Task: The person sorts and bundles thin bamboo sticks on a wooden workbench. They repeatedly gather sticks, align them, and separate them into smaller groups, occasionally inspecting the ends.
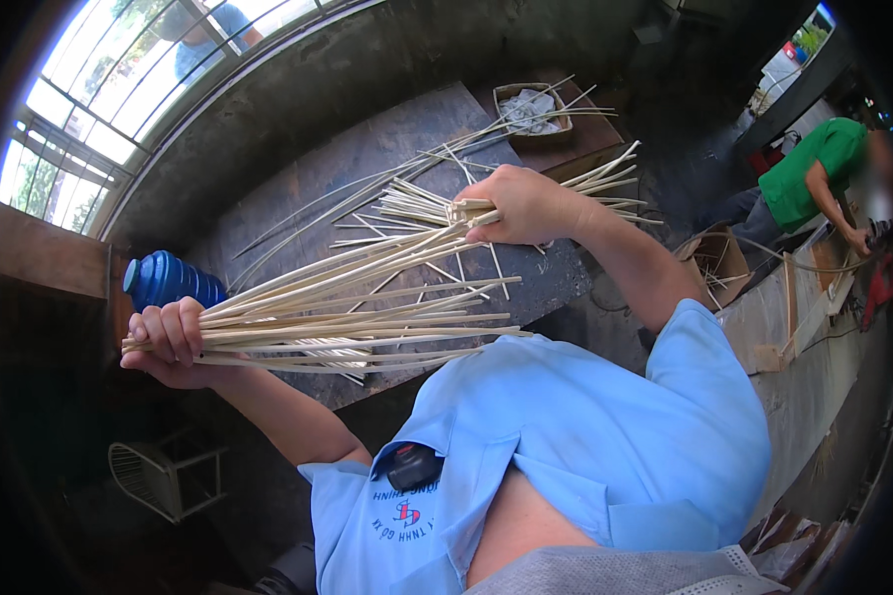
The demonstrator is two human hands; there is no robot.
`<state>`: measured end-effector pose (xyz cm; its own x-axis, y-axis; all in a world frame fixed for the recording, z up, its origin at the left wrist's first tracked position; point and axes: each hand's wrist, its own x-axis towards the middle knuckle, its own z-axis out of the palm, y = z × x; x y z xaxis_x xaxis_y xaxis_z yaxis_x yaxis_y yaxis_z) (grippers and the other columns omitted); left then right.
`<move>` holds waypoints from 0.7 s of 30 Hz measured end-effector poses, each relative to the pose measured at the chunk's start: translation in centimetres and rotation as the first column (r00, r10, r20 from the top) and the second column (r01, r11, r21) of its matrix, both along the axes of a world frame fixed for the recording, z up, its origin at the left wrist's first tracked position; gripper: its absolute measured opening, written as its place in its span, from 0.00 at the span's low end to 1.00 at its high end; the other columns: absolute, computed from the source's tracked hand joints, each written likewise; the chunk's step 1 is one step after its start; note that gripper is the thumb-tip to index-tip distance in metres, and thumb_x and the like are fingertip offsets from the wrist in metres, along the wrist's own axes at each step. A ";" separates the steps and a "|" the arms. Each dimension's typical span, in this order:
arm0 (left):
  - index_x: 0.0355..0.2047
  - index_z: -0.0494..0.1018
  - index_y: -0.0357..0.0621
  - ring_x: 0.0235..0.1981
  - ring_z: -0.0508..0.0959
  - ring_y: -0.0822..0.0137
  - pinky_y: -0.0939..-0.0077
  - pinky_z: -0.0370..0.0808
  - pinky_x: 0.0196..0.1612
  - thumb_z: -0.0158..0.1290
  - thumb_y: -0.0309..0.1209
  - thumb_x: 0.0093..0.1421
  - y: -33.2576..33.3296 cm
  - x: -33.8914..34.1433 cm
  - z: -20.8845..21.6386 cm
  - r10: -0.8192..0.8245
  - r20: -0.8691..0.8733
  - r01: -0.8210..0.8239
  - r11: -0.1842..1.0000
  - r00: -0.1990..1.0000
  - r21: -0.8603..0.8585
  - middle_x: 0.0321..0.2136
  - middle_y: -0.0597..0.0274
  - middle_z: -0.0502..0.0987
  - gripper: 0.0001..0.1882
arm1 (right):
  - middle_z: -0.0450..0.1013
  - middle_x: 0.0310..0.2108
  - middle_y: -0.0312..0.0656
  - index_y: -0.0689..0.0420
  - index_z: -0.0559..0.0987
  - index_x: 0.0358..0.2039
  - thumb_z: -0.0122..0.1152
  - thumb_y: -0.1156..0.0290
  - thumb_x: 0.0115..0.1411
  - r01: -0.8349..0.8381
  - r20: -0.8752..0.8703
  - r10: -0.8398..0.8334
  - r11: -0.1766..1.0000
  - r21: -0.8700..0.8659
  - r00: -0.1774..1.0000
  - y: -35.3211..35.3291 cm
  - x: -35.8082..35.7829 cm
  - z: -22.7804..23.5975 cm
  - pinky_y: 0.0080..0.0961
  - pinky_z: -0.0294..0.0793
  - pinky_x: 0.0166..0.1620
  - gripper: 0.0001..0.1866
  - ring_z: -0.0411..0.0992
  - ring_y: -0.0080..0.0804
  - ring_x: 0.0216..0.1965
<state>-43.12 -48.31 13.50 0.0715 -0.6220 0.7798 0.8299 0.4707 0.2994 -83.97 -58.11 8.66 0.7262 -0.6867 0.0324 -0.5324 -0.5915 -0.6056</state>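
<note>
A bundle of thin pale canes (347, 293) stretches between my hands above a dark table, its strands fanning out in the middle. My left hand (172, 342) is wrapped round the gathered end on the left. To the right, my right hand (516, 203) closes on part of the canes, with a few short tips poking out by the thumb and forefinger. Some strands of the bundle end loose, short of my right hand. Beneath and behind that hand lies a pile of cut canes (407, 205), partly hidden by it.
Longer canes (318, 218) lie across the table (298, 169). A small box with crumpled white material (531, 111) sits at the far side. A blue water jug (174, 281) is at the left, below a barred window. At right, a person in green (819, 169) bends beside a cardboard box (719, 263).
</note>
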 end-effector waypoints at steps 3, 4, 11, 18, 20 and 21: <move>0.39 0.72 0.39 0.20 0.68 0.75 0.78 0.70 0.28 0.53 0.43 0.71 -0.5 -1.9 0.5 -0.016 0.020 0.015 1.000 1.000 0.006 0.21 0.68 0.67 0.17 | 0.79 0.29 0.48 0.56 0.81 0.35 0.69 0.63 0.58 0.036 -0.046 -0.038 0.999 -0.031 0.998 -2.2 -1.6 -1.8 0.39 0.75 0.39 0.11 0.77 0.48 0.33; 0.39 0.72 0.39 0.21 0.68 0.75 0.77 0.70 0.29 0.52 0.43 0.71 -0.7 -2.7 0.4 -0.010 0.031 0.010 1.000 0.999 0.013 0.22 0.68 0.67 0.17 | 0.79 0.28 0.46 0.56 0.82 0.34 0.70 0.65 0.58 -0.007 -0.008 0.007 1.000 0.011 1.000 -2.9 -2.3 -2.4 0.36 0.74 0.37 0.09 0.76 0.45 0.31; 0.40 0.72 0.40 0.22 0.67 0.74 0.77 0.69 0.29 0.47 0.46 0.73 -2.2 -6.3 0.0 0.332 0.124 -0.353 0.903 0.935 0.246 0.22 0.68 0.65 0.19 | 0.75 0.21 0.34 0.60 0.80 0.26 0.71 0.70 0.57 -0.296 0.210 0.226 0.859 0.417 0.951 -7.6 -7.3 -3.3 0.26 0.69 0.32 0.09 0.71 0.22 0.26; 0.38 0.69 0.43 0.22 0.68 0.75 0.77 0.70 0.30 0.49 0.46 0.72 -4.3 -6.7 -0.2 0.358 0.105 -0.371 0.853 0.928 0.367 0.22 0.69 0.64 0.18 | 0.68 0.13 0.33 0.62 0.80 0.24 0.69 0.72 0.58 -0.470 0.397 0.256 0.556 0.686 0.881 -9.1 -9.1 -4.1 0.22 0.62 0.19 0.09 0.64 0.19 0.13; 0.38 0.69 0.42 0.23 0.68 0.74 0.76 0.70 0.30 0.49 0.45 0.72 -4.7 -5.6 -0.2 0.304 0.042 -0.295 0.867 0.952 0.401 0.22 0.68 0.64 0.17 | 0.68 0.12 0.33 0.62 0.79 0.24 0.68 0.72 0.58 -0.472 0.404 0.245 0.496 0.729 0.881 -8.9 -8.6 -4.5 0.22 0.63 0.20 0.09 0.64 0.19 0.13; 0.38 0.68 0.40 0.23 0.66 0.74 0.77 0.67 0.31 0.49 0.42 0.73 -5.0 -5.0 -0.1 0.266 0.022 -0.253 0.883 0.964 0.395 0.23 0.68 0.62 0.16 | 0.67 0.12 0.34 0.63 0.79 0.25 0.68 0.71 0.58 -0.476 0.432 0.206 0.456 0.752 0.878 -8.5 -8.2 -4.7 0.22 0.62 0.19 0.10 0.64 0.19 0.13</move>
<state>-48.12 -53.32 13.37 0.2931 -0.8317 0.4716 0.7067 0.5207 0.4790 -92.18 -66.57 3.91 0.9636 -0.1917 -0.1865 -0.1602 0.1449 -0.9764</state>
